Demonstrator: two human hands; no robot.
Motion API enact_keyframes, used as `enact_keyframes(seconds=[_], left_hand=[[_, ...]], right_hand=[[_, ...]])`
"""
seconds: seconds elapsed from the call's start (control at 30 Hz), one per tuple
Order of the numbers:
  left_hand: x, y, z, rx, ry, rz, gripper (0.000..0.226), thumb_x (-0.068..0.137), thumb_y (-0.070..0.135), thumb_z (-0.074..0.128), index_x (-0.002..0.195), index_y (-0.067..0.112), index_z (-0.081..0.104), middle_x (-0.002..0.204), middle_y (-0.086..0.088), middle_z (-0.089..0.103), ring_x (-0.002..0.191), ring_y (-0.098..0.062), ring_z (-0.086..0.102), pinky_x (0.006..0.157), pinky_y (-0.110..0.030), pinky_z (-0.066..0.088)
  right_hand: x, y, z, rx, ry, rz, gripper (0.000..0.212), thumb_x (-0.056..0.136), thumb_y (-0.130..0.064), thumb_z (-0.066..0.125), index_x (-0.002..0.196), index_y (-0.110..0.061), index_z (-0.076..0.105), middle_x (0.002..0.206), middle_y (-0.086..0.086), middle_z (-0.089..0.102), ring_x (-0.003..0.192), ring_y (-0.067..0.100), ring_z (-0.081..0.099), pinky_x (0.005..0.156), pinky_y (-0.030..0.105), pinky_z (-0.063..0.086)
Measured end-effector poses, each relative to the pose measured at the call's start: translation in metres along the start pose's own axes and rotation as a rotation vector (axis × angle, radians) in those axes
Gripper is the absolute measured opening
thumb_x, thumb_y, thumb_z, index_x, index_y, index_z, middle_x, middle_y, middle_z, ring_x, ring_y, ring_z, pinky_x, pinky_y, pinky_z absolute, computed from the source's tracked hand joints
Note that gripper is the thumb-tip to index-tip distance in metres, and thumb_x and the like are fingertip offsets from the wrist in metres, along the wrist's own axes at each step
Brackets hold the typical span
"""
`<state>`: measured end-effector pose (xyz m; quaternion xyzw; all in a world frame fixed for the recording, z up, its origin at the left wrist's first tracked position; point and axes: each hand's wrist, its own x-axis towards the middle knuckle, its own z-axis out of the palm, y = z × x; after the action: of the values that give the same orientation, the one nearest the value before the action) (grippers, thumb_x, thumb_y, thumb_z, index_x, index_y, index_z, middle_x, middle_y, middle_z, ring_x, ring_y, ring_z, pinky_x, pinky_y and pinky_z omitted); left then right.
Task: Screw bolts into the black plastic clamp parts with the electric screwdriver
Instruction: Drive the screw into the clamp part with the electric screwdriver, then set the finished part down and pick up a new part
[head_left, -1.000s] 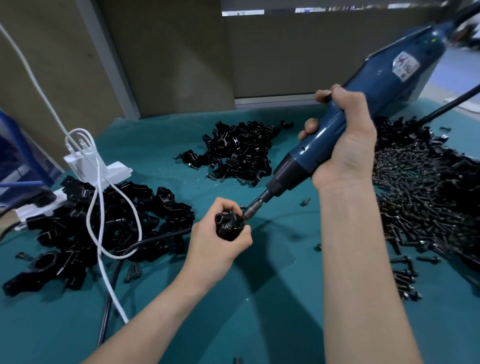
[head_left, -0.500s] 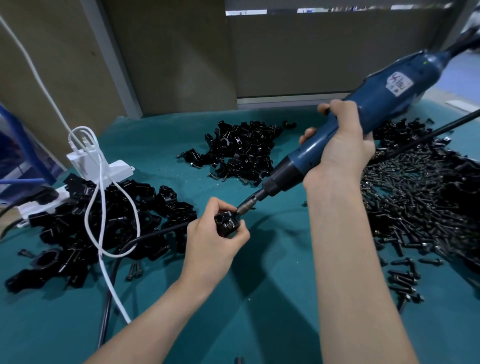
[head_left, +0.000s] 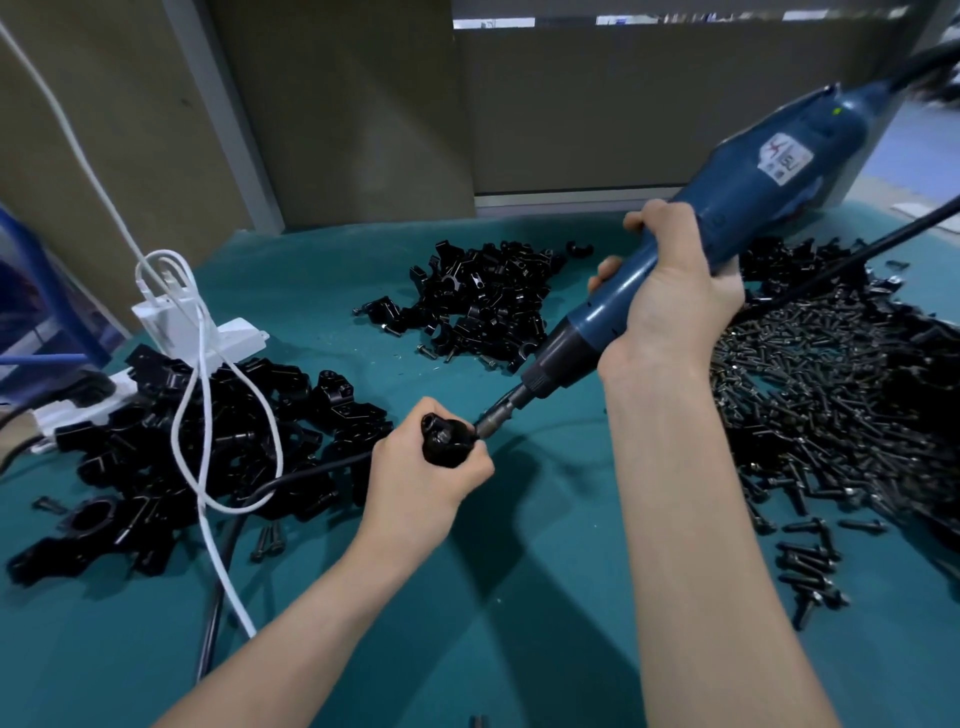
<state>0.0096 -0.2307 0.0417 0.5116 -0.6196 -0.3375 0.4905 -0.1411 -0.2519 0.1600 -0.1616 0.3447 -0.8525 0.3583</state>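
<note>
Poking above the clenched left grip (head_left: 426, 480), clamp part (head_left: 444, 440) touches the bit (head_left: 492, 422); right grip (head_left: 675, 296) clasps screwdriver (head_left: 750, 182).

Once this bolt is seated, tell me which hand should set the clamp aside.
Left. The left hand holds the black plastic clamp part, and a pile of black parts lies close beside it; the right hand is occupied gripping the blue electric screwdriver.

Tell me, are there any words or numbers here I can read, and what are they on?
White sticker on the blue electric screwdriver: a red mark and dark print, too blurred to read.
Nothing else shows any words or numbers.
</note>
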Motion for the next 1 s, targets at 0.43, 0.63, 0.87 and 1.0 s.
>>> enact_keyframes(seconds=[0.43, 0.63, 0.87, 1.0], left_hand=[[0.003, -0.001, -0.002, -0.085, -0.111, -0.085, 0.024, 0.075, -0.001, 0.070, 0.066, 0.007, 0.049, 0.048, 0.012, 0.044, 0.044, -0.005, 0.033, 0.044, -0.014, 0.030], [0.001, 0.010, -0.010, -0.358, -0.549, -0.429, 0.025, 0.084, -0.006, 0.060, 0.074, 0.015, 0.054, 0.064, -0.012, 0.057, 0.038, -0.009, 0.029, 0.037, -0.012, 0.020], [0.006, 0.029, -0.032, -0.400, -0.759, -0.577, 0.023, 0.077, 0.019, 0.070, 0.092, 0.013, 0.053, 0.073, -0.005, 0.061, 0.048, -0.006, 0.034, 0.033, -0.011, 0.024], [0.014, 0.047, -0.047, -0.442, -0.638, -0.588, 0.029, 0.071, 0.018, 0.069, 0.094, 0.009, 0.054, 0.073, -0.007, 0.064, 0.048, -0.007, 0.038, 0.033, -0.011, 0.026]], right_hand=[[0.005, 0.002, -0.006, 0.018, -0.201, 0.030, 0.015, 0.081, -0.006, 0.064, 0.092, -0.009, 0.054, 0.072, 0.001, 0.064, 0.042, 0.015, 0.047, 0.046, 0.025, 0.042], [0.018, -0.006, -0.028, 0.171, -0.649, 0.199, 0.008, 0.081, -0.017, 0.048, 0.088, -0.017, 0.052, 0.077, -0.008, 0.064, 0.044, 0.008, 0.046, 0.047, 0.021, 0.042], [0.038, -0.005, -0.057, 0.366, -0.566, 0.239, 0.010, 0.088, -0.026, 0.044, 0.088, -0.022, 0.053, 0.083, -0.009, 0.057, 0.049, 0.005, 0.047, 0.052, 0.018, 0.043], [0.053, -0.002, -0.083, 0.462, -0.417, 0.277, 0.013, 0.087, -0.030, 0.043, 0.083, -0.019, 0.049, 0.071, -0.008, 0.052, 0.050, 0.003, 0.047, 0.053, 0.015, 0.043]])
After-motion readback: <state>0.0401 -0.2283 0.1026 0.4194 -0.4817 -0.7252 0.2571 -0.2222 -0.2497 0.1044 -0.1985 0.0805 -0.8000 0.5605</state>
